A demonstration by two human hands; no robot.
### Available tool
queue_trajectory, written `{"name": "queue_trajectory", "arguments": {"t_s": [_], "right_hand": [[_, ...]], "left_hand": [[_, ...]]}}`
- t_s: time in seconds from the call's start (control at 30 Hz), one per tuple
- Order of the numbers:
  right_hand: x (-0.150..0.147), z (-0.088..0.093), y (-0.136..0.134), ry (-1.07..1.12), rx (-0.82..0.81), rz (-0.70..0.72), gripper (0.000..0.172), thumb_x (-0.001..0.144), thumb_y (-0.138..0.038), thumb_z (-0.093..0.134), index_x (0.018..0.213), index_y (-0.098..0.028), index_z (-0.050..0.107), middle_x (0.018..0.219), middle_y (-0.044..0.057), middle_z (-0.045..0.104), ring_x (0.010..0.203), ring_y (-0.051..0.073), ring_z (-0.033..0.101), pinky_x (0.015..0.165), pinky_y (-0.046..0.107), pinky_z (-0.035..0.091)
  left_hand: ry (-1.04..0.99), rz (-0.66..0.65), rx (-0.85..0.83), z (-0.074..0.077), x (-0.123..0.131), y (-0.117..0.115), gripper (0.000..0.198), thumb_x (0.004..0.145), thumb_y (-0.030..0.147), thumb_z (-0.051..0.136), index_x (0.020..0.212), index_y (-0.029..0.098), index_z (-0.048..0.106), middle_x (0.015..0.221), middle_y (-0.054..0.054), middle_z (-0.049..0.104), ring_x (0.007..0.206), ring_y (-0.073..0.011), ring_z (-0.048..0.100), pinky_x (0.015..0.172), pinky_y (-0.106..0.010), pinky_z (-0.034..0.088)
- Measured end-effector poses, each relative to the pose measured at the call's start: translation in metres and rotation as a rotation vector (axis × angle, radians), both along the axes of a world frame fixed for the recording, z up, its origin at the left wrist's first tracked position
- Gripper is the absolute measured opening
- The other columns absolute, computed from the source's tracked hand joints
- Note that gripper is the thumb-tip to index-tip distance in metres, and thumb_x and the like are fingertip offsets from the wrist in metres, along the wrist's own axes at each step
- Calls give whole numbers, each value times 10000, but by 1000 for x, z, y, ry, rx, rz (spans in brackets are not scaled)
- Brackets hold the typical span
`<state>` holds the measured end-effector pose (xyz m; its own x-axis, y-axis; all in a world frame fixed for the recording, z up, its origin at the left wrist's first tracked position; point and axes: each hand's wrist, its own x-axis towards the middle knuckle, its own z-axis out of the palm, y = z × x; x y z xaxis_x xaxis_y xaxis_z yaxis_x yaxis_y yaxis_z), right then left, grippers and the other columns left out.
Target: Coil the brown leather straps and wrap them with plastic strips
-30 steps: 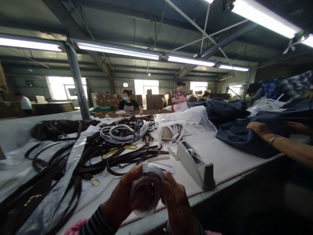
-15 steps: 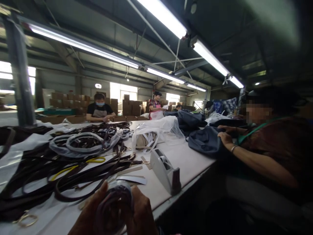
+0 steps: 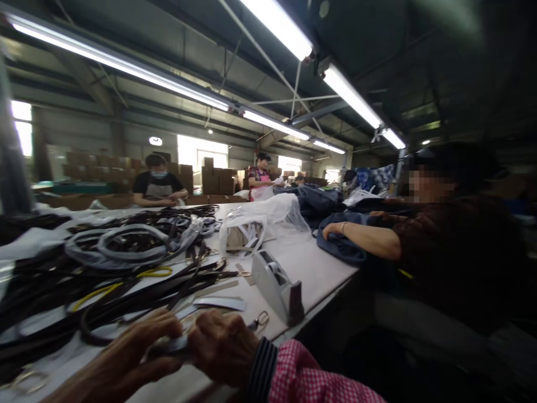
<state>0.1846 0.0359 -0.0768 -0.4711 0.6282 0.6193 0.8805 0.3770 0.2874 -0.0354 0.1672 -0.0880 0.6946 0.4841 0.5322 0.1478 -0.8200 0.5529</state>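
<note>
A small bundle in clear plastic [image 3: 171, 348] is held low over the near edge of the table, blurred and mostly covered by my fingers. My left hand [image 3: 138, 347] grips its left side between thumb and fingers. On the other side, my right hand [image 3: 224, 346] has its fingers curled round it, knuckles up. Just beyond my right hand lies a metal loop with a dark end [image 3: 262, 319]. Flat pale strips [image 3: 220, 303] rest beyond both hands. Dark straps [image 3: 138, 296] with metal rings spread across the table to the left.
A grey tape dispenser [image 3: 272, 285] stands near the table edge. Plastic-wrapped coils [image 3: 134, 244] and a clear bag of pale pieces [image 3: 243, 235] lie farther back. At right, a co-worker's arm [image 3: 371, 238] reaches into dark blue fabric [image 3: 342, 249]. Other people work beyond the table.
The wrapped coil, its round face visible before, is now turned and mostly hidden by my fingers. Both hands have risen, and my right sleeve shows. The co-worker's arm has reached left over the fabric.
</note>
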Motion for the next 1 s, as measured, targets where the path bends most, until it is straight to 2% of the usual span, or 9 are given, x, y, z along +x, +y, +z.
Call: {"name": "queue_trajectory", "arguments": {"t_s": [0.1,0.2,0.3,0.37,0.5,0.57,0.63,0.8,1.0], "right_hand": [[1,-15,-7,136,-272,46,597,902,-636,680,1249,-164,571,1197,105,683,983,252,696,620,285,539],[10,-21,-14,249,-445,77,480,961,-487,683,1374,-284,546,1386,84,586,1029,217,689,759,292,561],[19,-16,-13,313,-556,63,442,978,-274,679,1398,-325,550,1311,58,594,972,184,680,822,288,543],[22,-10,-6,295,-607,96,482,964,-290,702,1417,-311,540,1215,46,622,942,182,669,820,279,530],[21,-2,14,150,-562,159,339,948,-422,715,1236,-252,657,1056,31,657,909,194,641,760,268,491],[14,-2,20,106,-530,145,204,928,-386,743,1036,-219,701,985,24,678,898,196,642,732,265,471],[3,-5,22,101,-513,116,154,934,-345,737,934,-197,694,963,28,701,884,197,651,716,272,465],[-12,-17,16,248,-468,91,190,963,-309,703,1103,-185,671,1134,56,724,1023,211,666,816,282,489],[11,-12,17,247,-489,109,173,928,-294,748,1084,-235,700,1031,34,721,959,215,676,762,271,476]], "left_hand": [[29,-205,46,2,-11,-22,238,933,415,683,1133,290,713,1107,-57,722,1048,-262,646,920,-342,548],[72,-215,-57,7,-7,-41,228,957,440,645,952,215,679,1020,-77,679,1006,-260,597,904,-364,506],[156,-199,-132,16,-1,-48,186,922,379,678,884,198,662,1058,-82,665,1048,-270,572,930,-376,469],[195,-250,-151,23,0,-47,162,908,342,682,847,195,658,1027,-77,665,1035,-266,571,921,-369,464],[240,-346,-135,33,-6,-32,127,920,292,687,848,191,659,1018,-80,658,1025,-253,594,899,-347,487],[237,-405,-63,34,-10,-24,80,950,270,661,993,203,670,1106,-95,656,1076,-255,606,934,-355,498],[264,-400,54,32,-10,-20,220,958,257,665,1175,229,639,1226,-112,646,1156,-268,594,997,-387,486],[403,-166,202,21,2,-31,343,883,170,756,1192,261,636,1231,-67,681,1180,-302,566,1016,-444,453],[279,-231,157,27,-4,-40,342,917,40,587,1185,243,646,1248,-72,650,1193,-245,570,1027,-368,467]]}}
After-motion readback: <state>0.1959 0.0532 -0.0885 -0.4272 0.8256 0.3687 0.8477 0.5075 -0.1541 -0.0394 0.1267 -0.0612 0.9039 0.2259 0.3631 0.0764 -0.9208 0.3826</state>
